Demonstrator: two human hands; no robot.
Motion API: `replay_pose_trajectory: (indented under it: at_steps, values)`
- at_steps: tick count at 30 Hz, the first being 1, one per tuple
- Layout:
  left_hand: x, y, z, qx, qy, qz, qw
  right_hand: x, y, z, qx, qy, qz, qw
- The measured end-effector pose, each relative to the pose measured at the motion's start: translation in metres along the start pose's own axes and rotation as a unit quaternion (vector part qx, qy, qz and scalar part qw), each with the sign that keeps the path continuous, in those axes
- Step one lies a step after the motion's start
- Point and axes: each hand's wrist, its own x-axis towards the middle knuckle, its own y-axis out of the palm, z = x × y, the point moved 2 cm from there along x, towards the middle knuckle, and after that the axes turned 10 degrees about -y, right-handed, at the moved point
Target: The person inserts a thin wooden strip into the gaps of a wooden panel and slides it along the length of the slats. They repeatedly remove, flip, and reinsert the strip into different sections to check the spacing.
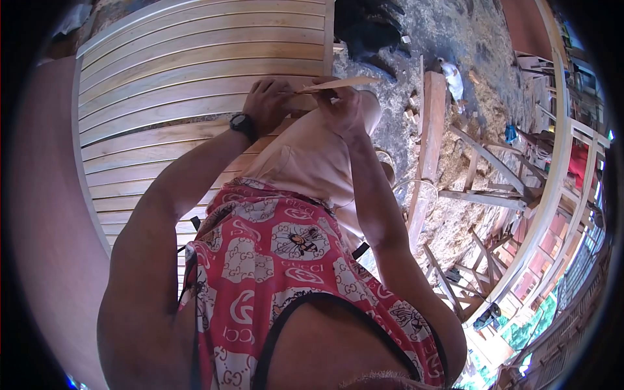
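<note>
"GUCCI" lettering (302, 266) and several "G" motifs (242, 307) on a red-and-white sleeveless top (276, 279)

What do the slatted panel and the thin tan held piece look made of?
Slatted panel: apparently smooth, pale wood, given its varied board tones. Thin tan piece: matte, perhaps wood or stiff paper; its plain face leaves that open.

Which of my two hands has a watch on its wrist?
Your left hand: a black wristwatch is strapped there, while your right hand has a bare wrist.
</note>
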Motion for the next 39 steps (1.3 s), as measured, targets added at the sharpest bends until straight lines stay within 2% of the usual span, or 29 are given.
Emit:
replay_pose_trajectory:
  at_steps: [6,9,11,15,17,20,21,22,23,24,25,28,32,39]
  values:
    - [-0.01,0.004,0.004,0.007,0.03,-0.022,0.999,0.005,0.001,-0.002,0.03,0.02,0.003,0.999]
    - [-0.017,0.003,0.003,0.064,0.034,-0.024,0.997,0.011,-0.008,0.008,-0.015,0.072,0.038,0.997]
    - [-0.019,0.004,0.006,0.071,0.035,0.026,0.997,0.015,-0.014,0.017,0.06,0.042,-0.027,0.997]
    - [-0.02,0.0,-0.003,0.09,0.021,0.049,0.995,0.016,-0.032,0.045,0.064,0.023,-0.027,0.997]
    - [-0.016,-0.008,-0.005,0.07,0.016,0.088,0.994,0.003,-0.03,0.04,-0.025,0.019,0.034,0.999]
    - [-0.014,-0.017,-0.005,0.075,0.036,0.103,0.991,-0.011,-0.016,0.031,0.006,-0.009,0.05,0.999]
    - [-0.014,-0.018,-0.006,0.075,0.036,0.102,0.991,-0.02,-0.013,0.03,-0.017,0.051,0.054,0.997]
    - [-0.015,-0.018,-0.007,0.074,0.019,0.118,0.99,-0.032,-0.01,0.031,-0.018,0.05,0.053,0.997]
    - [-0.013,-0.016,-0.007,0.073,0.003,0.13,0.989,-0.041,-0.009,0.03,-0.023,0.013,0.062,0.998]
    - [0.0,-0.019,-0.003,0.084,0.008,0.109,0.99,-0.031,-0.008,0.02,-0.03,-0.041,0.066,0.996]
    - [-0.002,-0.019,-0.004,0.094,0.021,0.105,0.99,-0.018,-0.011,0.021,-0.032,-0.054,0.063,0.996]
    - [-0.021,-0.014,-0.007,0.077,0.019,0.125,0.989,-0.028,-0.012,0.038,-0.041,-0.017,0.124,0.991]
    - [-0.018,-0.014,-0.005,0.087,0.045,0.109,0.989,-0.026,-0.011,0.038,-0.028,-0.001,0.095,0.995]
    - [-0.019,-0.01,-0.003,0.067,0.032,0.088,0.993,-0.028,-0.012,0.043,-0.019,0.012,0.073,0.997]
